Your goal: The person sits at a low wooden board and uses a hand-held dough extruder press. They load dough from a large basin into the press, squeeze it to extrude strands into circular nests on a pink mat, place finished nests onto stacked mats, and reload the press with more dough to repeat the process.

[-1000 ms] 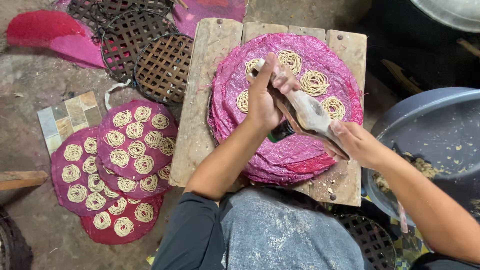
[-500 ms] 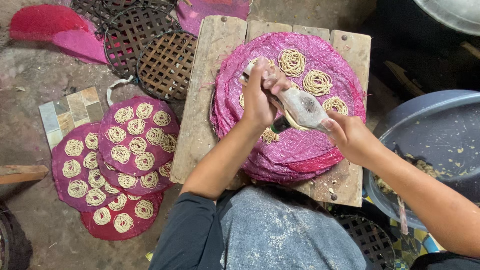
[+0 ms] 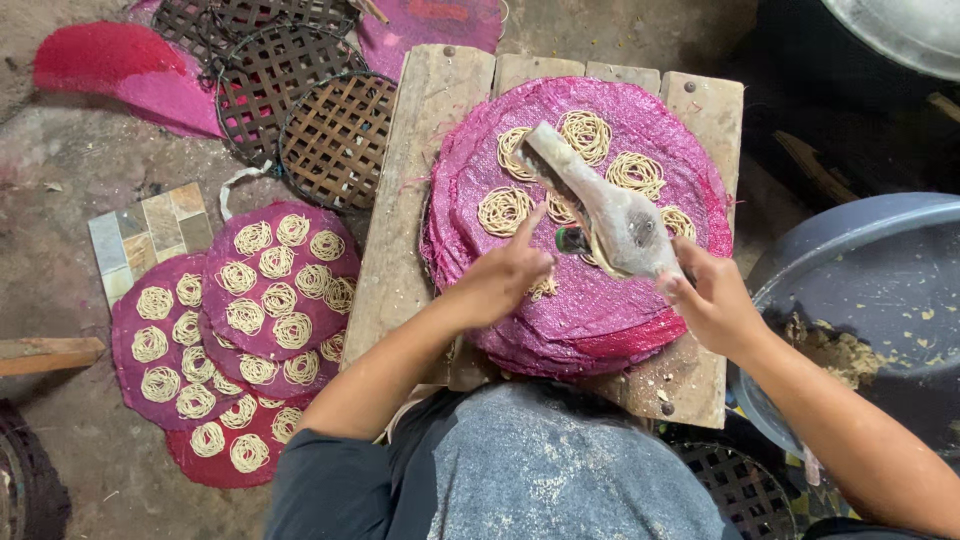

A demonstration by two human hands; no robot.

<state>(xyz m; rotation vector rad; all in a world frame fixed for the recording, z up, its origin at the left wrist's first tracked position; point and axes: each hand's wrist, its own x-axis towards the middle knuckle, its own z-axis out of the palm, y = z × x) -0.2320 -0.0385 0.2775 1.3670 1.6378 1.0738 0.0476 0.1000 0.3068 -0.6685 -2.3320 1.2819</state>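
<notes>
A wooden worktop [image 3: 400, 210] of planks fills the upper middle of the frame, carrying a stack of round magenta mesh mats [image 3: 590, 310]. On the top mat lie several coiled noodle spirals [image 3: 503, 210] — pale yellow, grouped toward the mat's upper half. At the right edge of the frame sits a grey basin [image 3: 880, 260] with crumbly dough at its bottom. At the lower left, on the floor, more mats loaded with spirals [image 3: 270, 290] overlap one another; above them, at the upper left, lie dark woven round trays [image 3: 335, 140]. A pale, dough-smeared press [image 3: 610, 205] slants across the centre of the top mat. The right hand [image 3: 715, 300] is closed around its lower end — a firm grip. The left hand [image 3: 505, 275] rests just beside the press near its dark nozzle, fingers curled with the forefinger pointing up; whether it grasps anything I cannot tell.
</notes>
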